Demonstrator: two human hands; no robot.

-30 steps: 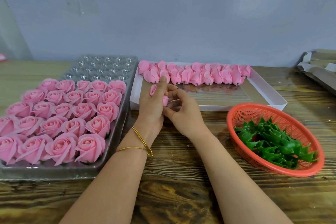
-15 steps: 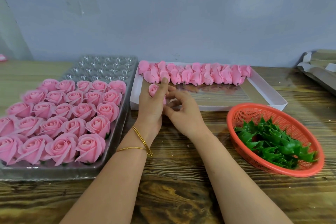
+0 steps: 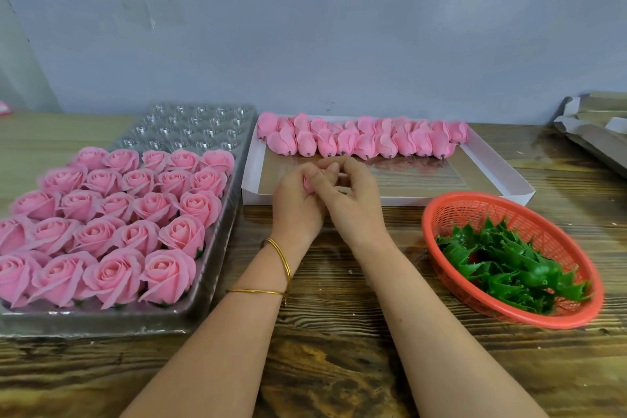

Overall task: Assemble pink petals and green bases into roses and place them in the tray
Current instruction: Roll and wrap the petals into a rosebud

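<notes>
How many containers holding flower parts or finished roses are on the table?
3. A clear tray at left with finished roses, a white box at back centre with pink buds, and a red basket at right with green bases. Cardboard at far right may hide more.

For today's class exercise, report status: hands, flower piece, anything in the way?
Left hand grips pink bud. Right hand curled against it, grip hidden. Tray: back rows empty. Nothing in the way.

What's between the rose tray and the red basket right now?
In the head view, the left hand and right hand, together holding a pink bud, over the wooden table.
</notes>
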